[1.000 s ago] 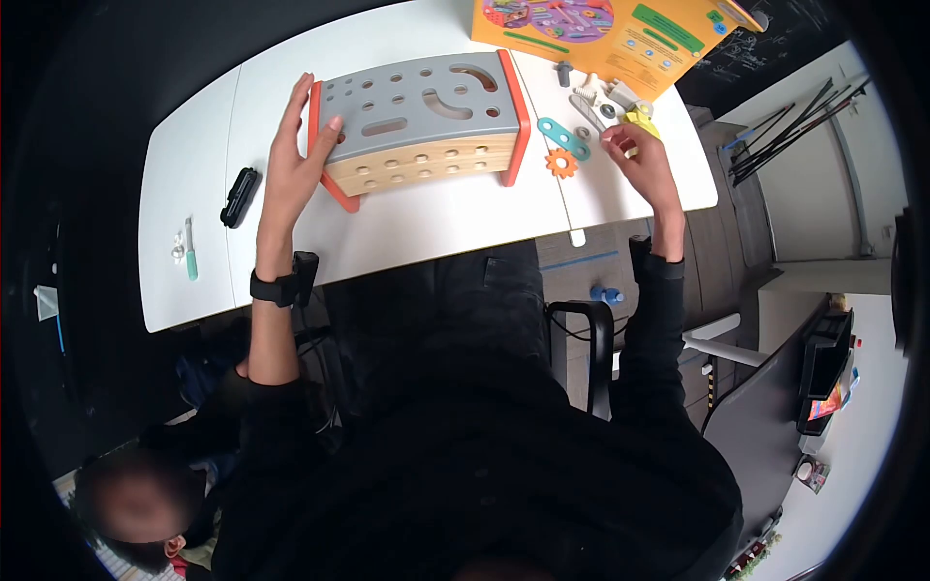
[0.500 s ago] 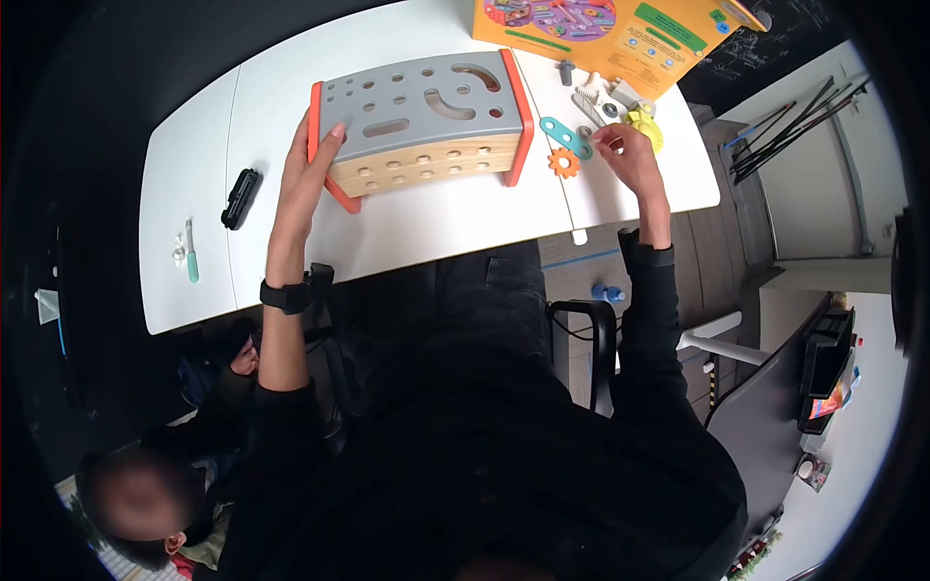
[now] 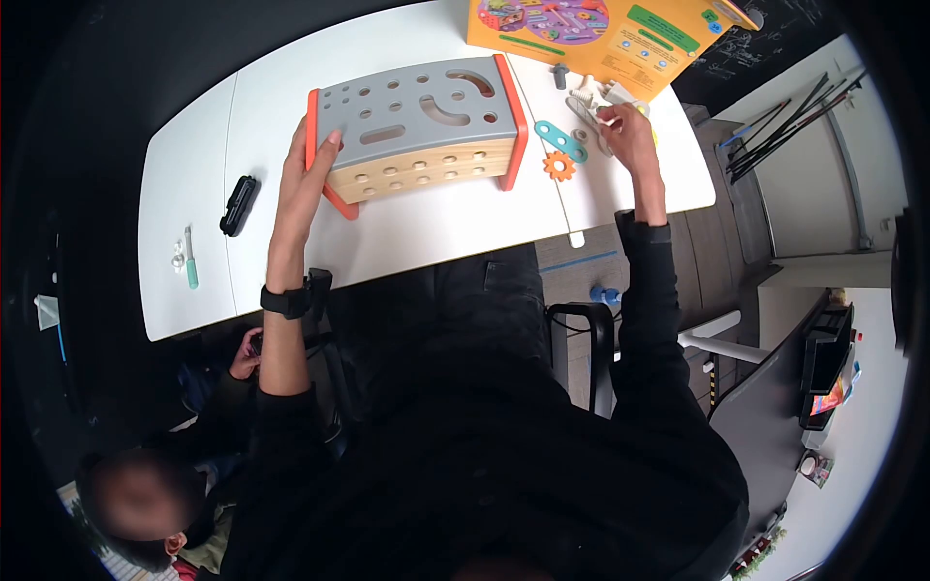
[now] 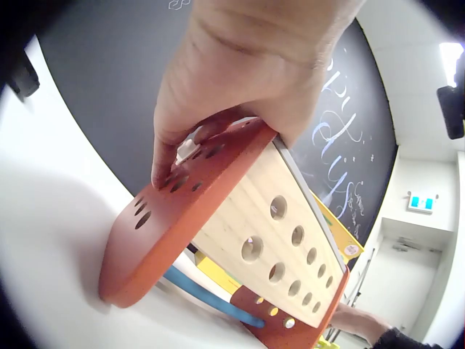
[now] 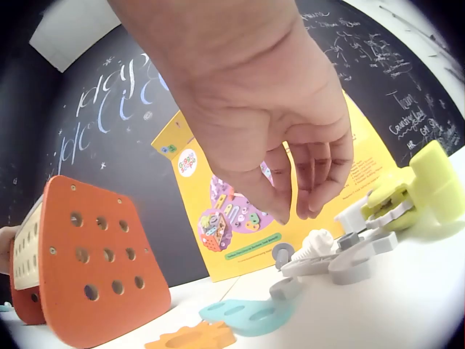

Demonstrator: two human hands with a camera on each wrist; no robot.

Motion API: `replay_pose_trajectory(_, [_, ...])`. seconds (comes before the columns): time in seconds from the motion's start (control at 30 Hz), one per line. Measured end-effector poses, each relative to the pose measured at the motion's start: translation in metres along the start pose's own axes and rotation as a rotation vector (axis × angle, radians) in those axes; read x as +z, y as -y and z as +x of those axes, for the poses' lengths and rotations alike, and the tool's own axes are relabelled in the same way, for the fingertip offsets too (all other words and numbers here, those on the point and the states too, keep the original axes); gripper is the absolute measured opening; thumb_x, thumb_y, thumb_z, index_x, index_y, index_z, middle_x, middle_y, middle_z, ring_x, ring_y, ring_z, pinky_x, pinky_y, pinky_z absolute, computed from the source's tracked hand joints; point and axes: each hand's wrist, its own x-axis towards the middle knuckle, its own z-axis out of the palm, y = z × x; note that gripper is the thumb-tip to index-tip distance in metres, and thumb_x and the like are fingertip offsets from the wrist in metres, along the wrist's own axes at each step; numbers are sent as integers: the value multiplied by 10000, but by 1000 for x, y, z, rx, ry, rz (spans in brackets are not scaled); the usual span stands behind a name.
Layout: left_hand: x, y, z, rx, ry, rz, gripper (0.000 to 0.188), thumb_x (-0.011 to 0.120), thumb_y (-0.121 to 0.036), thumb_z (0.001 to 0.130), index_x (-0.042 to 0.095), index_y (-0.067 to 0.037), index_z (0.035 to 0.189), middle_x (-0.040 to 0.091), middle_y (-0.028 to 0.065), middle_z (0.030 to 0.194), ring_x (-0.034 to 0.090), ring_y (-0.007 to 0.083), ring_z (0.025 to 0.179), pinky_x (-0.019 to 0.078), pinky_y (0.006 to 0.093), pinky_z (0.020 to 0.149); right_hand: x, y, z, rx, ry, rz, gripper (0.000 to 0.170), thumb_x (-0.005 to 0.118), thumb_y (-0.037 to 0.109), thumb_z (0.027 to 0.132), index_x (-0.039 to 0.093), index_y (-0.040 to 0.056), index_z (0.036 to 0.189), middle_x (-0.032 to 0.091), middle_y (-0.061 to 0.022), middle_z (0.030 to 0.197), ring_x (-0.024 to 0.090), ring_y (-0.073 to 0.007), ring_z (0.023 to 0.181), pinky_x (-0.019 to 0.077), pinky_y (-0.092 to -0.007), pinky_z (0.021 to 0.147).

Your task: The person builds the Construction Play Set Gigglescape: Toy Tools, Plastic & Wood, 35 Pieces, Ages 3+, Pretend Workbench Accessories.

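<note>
The toy workbench (image 3: 422,114) has a grey perforated top, a pale wooden side (image 4: 280,236) and orange-red end panels. My left hand (image 3: 302,184) grips its left end, thumb on the top near the edge; the fingers (image 4: 166,156) bend over the outer face of the red panel in the left wrist view. Over the pile of loose parts is my right hand (image 3: 635,145), with nothing between its bent fingers and thumb (image 5: 280,196). Beneath and beside it lie a white screw (image 5: 317,243), grey pieces (image 5: 349,262), a teal perforated strip (image 3: 560,141), an orange gear (image 3: 559,167) and yellow-green parts (image 5: 436,185).
A yellow printed box (image 3: 620,44) stands at the back right. On the left of the white table (image 3: 417,228) lie a black case (image 3: 238,204) and a teal-handled screwdriver (image 3: 191,261) beside small clear bits. Another person (image 3: 145,499) sits at the lower left.
My left hand has closed round the workbench's left end, its fingers now behind the panel. The right hand moved left, then slightly forward over the loose parts.
</note>
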Motion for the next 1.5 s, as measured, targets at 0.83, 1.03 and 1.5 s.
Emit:
replay_pose_trajectory(0.83, [2,-6,-5,15,9,-12,682,587,-484,948,422,-86,1477,568,174,1314,589,296,1165,472,430,996,45,-35,69,-103,104,-259,218,714,205,839,769,127,1035,721,-204,879,703,-358,815,560,-391,789])
replay_pose_trajectory(1.03, [2,-4,-4,6,10,2,697,593,-494,938,424,-85,1477,579,174,1302,580,291,1181,461,452,1005,34,-21,67,-62,-33,-114,182,688,84,793,756,113,959,724,-151,859,687,-315,773,548,-397,733])
replay_pose_trajectory(1.5, [6,-56,-13,724,-256,421,536,695,-217,910,504,-80,1392,499,172,1364,589,293,1169,527,412,950,-54,99,-25,-125,213,828,171,607,95,977,555,70,1137,693,-27,959,631,-68,884,467,-233,688])
